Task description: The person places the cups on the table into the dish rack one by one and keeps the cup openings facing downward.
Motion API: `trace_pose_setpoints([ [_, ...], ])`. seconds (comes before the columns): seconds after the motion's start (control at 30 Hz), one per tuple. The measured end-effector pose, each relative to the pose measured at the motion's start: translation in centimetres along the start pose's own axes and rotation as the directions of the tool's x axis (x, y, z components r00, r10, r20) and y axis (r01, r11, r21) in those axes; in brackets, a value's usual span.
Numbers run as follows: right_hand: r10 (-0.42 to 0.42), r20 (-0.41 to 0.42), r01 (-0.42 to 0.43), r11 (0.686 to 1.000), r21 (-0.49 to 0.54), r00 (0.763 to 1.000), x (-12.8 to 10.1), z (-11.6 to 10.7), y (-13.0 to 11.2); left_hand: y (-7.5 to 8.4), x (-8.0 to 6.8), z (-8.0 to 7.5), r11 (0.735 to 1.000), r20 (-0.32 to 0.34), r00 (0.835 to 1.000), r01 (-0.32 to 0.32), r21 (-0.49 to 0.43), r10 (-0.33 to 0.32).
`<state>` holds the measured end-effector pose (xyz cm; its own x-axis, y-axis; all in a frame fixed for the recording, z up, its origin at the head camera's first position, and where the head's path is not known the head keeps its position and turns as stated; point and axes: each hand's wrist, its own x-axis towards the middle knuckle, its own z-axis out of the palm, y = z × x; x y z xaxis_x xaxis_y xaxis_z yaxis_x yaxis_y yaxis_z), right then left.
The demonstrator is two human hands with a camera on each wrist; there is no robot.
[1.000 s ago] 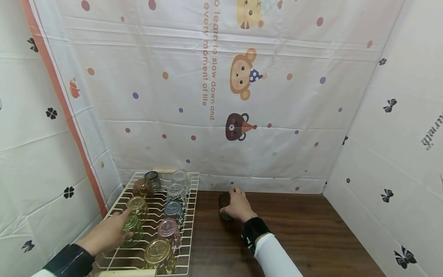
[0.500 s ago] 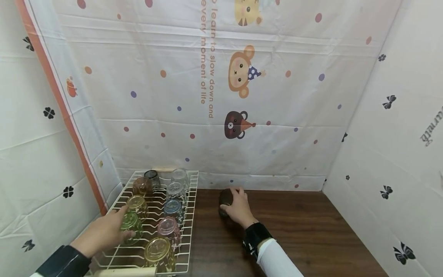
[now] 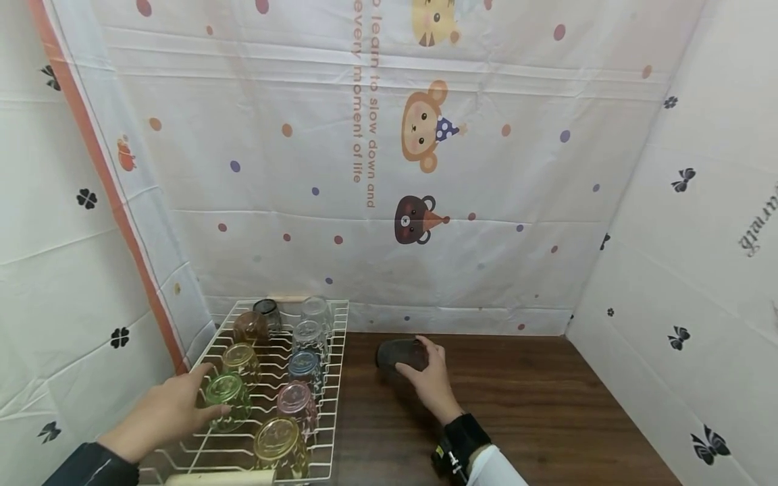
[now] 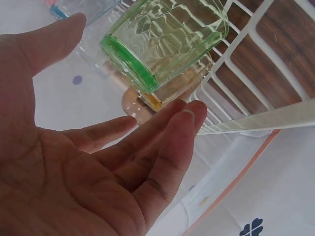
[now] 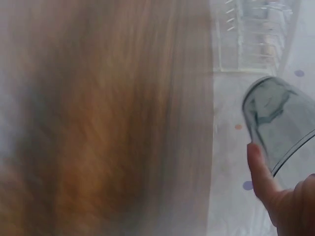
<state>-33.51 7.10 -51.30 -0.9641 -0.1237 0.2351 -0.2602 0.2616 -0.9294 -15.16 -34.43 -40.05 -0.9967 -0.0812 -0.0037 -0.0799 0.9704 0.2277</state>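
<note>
In the head view my right hand (image 3: pixel 434 379) grips a smoky grey glass (image 3: pixel 401 354) near its rim end. The glass is tilted on its side over the brown table, its base toward the rack; the right wrist view shows the thumb along the clear grey glass (image 5: pixel 278 115). My left hand (image 3: pixel 161 412) reaches over the left side of a white wire rack (image 3: pixel 333 432), thumb and fingers spread on either side of an upside-down green glass (image 3: pixel 227 398). In the left wrist view, the palm faces that green glass (image 4: pixel 167 44) with a gap between.
The rack holds other upturned glasses: yellow ones (image 3: pixel 276 442), a pink (image 3: pixel 296 401), a blue (image 3: pixel 305 370), an amber (image 3: pixel 250 329), a dark (image 3: pixel 267 312) and clear ones (image 3: pixel 308 337). A printed white cloth (image 3: pixel 486 270) walls the back and sides of the wooden table (image 3: pixel 516 405).
The grey glass has gone from upright to lying sideways in my right hand, which has drawn a little nearer and to the right. My left hand has shifted left, its fingers spreading around the green glass.
</note>
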Motion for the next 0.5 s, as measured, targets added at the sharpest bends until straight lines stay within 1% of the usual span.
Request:
trace_pose_setpoints([
  [0.03, 0.012, 0.01, -0.013, 0.997, 0.078, 1.0, -0.2, -0.1, 0.0, 0.0, 0.0, -0.1, 1.0, 0.001, 1.0, 0.001, 0.001, -0.001],
  [0.07, 0.028, 0.024, -0.032, 0.986, 0.162, 0.999, -0.5, -0.2, 0.0, 0.0, 0.0, -0.2, 1.0, 0.004, 1.0, 0.003, 0.002, -0.003],
  [0.1, 0.043, 0.042, -0.052, 0.968, 0.244, 0.998, -0.7, -0.3, -0.1, 0.0, 0.0, -0.2, 1.0, 0.006, 1.0, 0.006, 0.0, -0.006],
  [0.13, 0.057, 0.064, -0.075, 0.941, 0.33, 0.996, -0.9, -0.3, -0.3, 0.0, 0.0, -0.2, 1.0, 0.004, 1.0, 0.005, 0.001, -0.005],
  [0.2, 0.076, 0.117, -0.124, 0.87, 0.478, 0.99, -1.4, -0.5, -0.7, -0.1, -0.1, -0.3, 1.0, 0.001, 1.0, 0.006, 0.003, -0.006],
  [0.23, 0.08, 0.147, -0.148, 0.824, 0.546, 0.986, -1.7, -0.5, -1.0, -0.1, -0.1, -0.3, 1.0, -0.001, 1.0, 0.009, 0.004, -0.009],
  [0.3, 0.066, 0.193, -0.176, 0.749, 0.639, 0.979, -2.2, -0.6, -1.6, 0.0, -0.2, -0.4, 1.0, -0.012, 1.0, 0.007, 0.011, -0.007],
  [0.4, 0.005, 0.257, -0.2, 0.645, 0.737, 0.966, -3.0, -0.8, -2.6, 0.2, -0.3, -0.5, 0.999, -0.061, 0.998, -0.007, 0.036, 0.009],
  [0.5, -0.057, 0.318, -0.238, 0.542, 0.806, 0.946, -3.8, -0.8, -3.5, 1.0, -0.5, -0.7, 0.998, -0.155, 0.987, -0.035, 0.059, 0.044],
])
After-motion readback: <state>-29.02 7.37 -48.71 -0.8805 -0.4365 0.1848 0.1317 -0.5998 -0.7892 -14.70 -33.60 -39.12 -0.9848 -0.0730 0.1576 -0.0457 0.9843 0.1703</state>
